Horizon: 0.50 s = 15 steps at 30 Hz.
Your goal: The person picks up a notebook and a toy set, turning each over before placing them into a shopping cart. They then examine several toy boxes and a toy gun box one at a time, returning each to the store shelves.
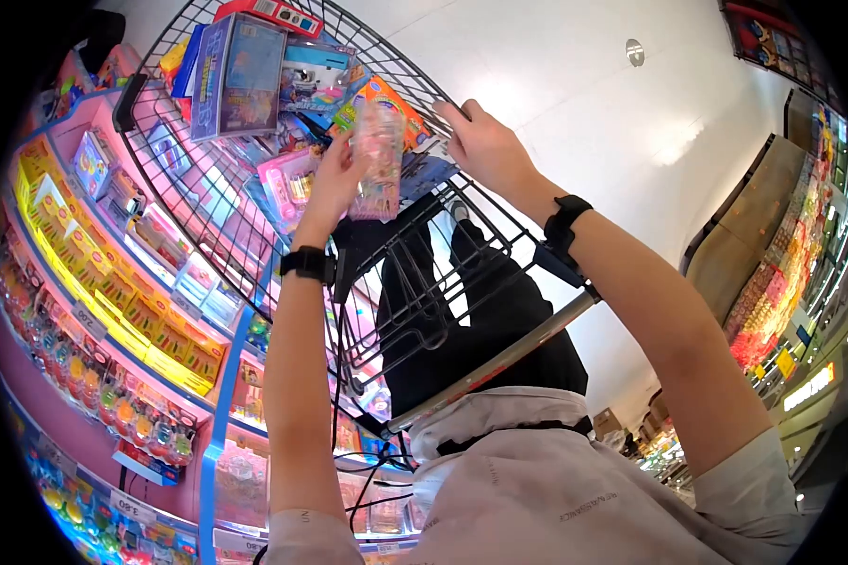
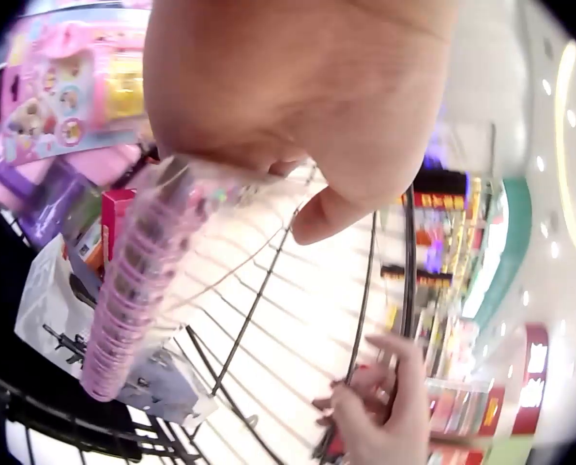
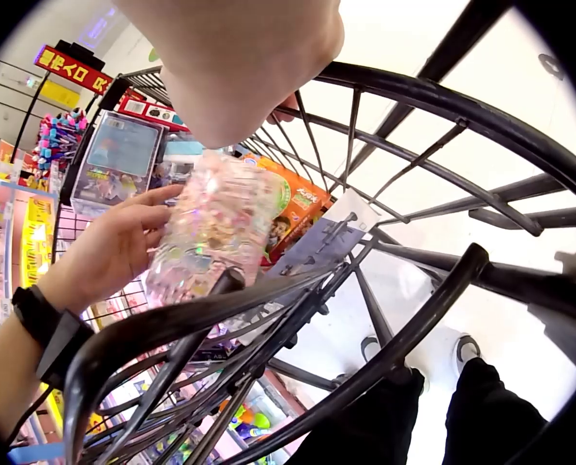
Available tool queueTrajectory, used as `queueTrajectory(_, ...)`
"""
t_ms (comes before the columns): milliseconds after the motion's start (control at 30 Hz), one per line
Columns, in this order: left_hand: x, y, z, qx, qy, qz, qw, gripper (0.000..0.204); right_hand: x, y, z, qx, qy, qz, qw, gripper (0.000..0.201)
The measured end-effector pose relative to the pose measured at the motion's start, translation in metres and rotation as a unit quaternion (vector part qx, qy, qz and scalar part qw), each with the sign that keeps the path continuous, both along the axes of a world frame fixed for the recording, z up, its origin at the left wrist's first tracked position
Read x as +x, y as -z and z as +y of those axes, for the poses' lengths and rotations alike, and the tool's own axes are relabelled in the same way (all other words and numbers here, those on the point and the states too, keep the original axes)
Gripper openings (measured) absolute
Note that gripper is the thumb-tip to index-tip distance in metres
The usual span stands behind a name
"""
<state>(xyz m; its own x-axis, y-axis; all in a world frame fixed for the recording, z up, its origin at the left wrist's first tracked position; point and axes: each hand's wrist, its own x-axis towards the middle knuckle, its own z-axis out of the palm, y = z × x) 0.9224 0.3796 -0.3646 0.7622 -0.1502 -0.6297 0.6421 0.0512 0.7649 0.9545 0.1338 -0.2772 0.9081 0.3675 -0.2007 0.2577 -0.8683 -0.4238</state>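
My left hand (image 1: 334, 179) pinches a flat pink, see-through pack (image 1: 380, 165) with a ribbed edge, blurred in the head view. The pack is upright over the goods in a black wire shopping cart (image 1: 393, 71). In the left wrist view, its ribbed pink edge (image 2: 138, 281) slants down below the hand. My right hand (image 1: 495, 155) grips the cart's wire rim on the right, fingers curled over it. Close by the pack lie an orange box (image 3: 296, 199) and a pink toy pack (image 1: 289, 181).
Heaped in the cart are a large clear-windowed box (image 1: 245, 75), a red box (image 1: 271, 14) and a grey-white box with gun pictures (image 3: 322, 242). Lit pink shelves (image 1: 113, 254) line the left side. White floor (image 1: 575, 85) stretches along the right, with a curved display beyond.
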Motion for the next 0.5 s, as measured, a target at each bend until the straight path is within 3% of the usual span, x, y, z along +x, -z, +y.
queueTrajectory(67, 0.005, 0.001, -0.013, 0.134, 0.075, -0.065, 0.986, 0.044, -0.001, -0.001, -0.001, -0.005, -0.008, -0.005, 1.0, 0.044)
queueTrajectory(100, 0.002, 0.022, -0.006, 0.238, 0.09, -0.148, 0.956, 0.048, -0.001, 0.0, -0.002, -0.007, -0.011, -0.014, 1.0, 0.043)
queueTrajectory(200, -0.011, 0.03, 0.03, 0.388, 0.009, -0.199, 0.9, 0.047, -0.002, 0.007, -0.001, -0.004, -0.017, -0.034, 0.999, 0.042)
queueTrajectory(267, -0.026, 0.041, 0.063, 0.505, 0.017, -0.226, 0.833, 0.051, -0.003, 0.006, -0.003, -0.008, -0.016, -0.033, 0.999, 0.042)
queueTrajectory(367, -0.056, 0.085, 0.105, 0.5, 0.017, -0.175, 0.848, 0.052, -0.004, 0.008, -0.005, -0.003, -0.026, -0.041, 0.999, 0.044)
queueTrajectory(500, -0.072, 0.105, 0.133, 0.441, 0.231, -0.052, 0.866, 0.049, -0.004, 0.012, -0.006, -0.007, -0.03, -0.054, 0.998, 0.046)
